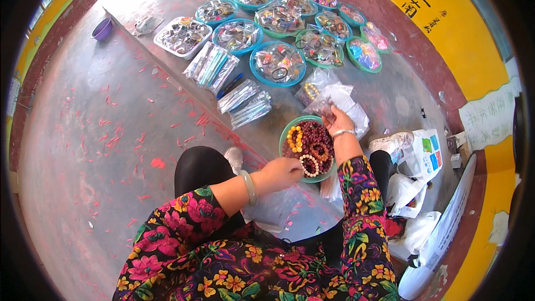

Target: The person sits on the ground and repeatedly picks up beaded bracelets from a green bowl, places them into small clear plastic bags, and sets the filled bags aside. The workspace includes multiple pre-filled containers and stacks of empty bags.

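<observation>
A green basin [282, 140] stands in front of me, filled with dark red beaded bracelets [315, 134]. On top lie a yellow beaded bracelet [295, 139] and an orange-brown one [319, 153]. At the basin's near left rim, my left hand [282, 173] is closed, its fingertips pinching the edge of a cream beaded bracelet [310, 165]. My right hand [337, 122] is over the far right rim, fingers closed on a clear plastic bag [322, 102]. Its fingertips partly hide the grip. Just beyond lies another clear bag with yellow beads [310, 90].
Several basins of small packaged goods [278, 64] stand on the floor ahead, beside a white tray [183, 38]. Bundles of clear-wrapped packets [244, 102] lie nearer. A purple bucket [102, 29] is far left. White bags [423, 156] and a leaning board [446, 239] are on my right.
</observation>
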The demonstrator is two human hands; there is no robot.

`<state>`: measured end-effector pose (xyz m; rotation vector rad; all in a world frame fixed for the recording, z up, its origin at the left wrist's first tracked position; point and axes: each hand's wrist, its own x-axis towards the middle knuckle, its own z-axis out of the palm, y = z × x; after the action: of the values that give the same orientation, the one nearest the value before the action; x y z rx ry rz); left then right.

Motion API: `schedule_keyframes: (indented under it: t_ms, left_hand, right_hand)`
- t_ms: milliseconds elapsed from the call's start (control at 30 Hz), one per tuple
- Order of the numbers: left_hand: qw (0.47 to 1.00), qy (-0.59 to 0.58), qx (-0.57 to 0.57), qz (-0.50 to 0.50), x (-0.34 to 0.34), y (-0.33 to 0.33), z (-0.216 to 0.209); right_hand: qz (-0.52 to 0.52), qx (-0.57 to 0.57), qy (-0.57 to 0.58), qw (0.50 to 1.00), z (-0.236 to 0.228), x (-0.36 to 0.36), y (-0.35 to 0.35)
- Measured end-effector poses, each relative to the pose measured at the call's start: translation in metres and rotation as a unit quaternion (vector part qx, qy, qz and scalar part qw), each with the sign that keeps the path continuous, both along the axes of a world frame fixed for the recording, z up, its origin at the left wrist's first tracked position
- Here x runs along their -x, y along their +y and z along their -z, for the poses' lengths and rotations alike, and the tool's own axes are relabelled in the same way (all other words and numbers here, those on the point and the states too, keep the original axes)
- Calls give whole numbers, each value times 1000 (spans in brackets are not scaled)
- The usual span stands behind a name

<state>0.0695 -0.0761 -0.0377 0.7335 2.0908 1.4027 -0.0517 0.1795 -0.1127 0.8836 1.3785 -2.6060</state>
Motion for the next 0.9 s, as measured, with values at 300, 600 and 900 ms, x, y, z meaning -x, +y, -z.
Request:
schedule_keyframes:
  t_ms: [300,600,900]
  left_hand:
    - [998,48,14,24,1,10,0]
    - [993,90,70,44,-7,6,10]
    - [900,178,292,272,-22,5,18]
  right_hand:
    - [66,-62,-180,979,52,56,40]
    - [41,-94,-65,993,12,-103,61]
    - [306,-33,-226,924,79,-266,39]
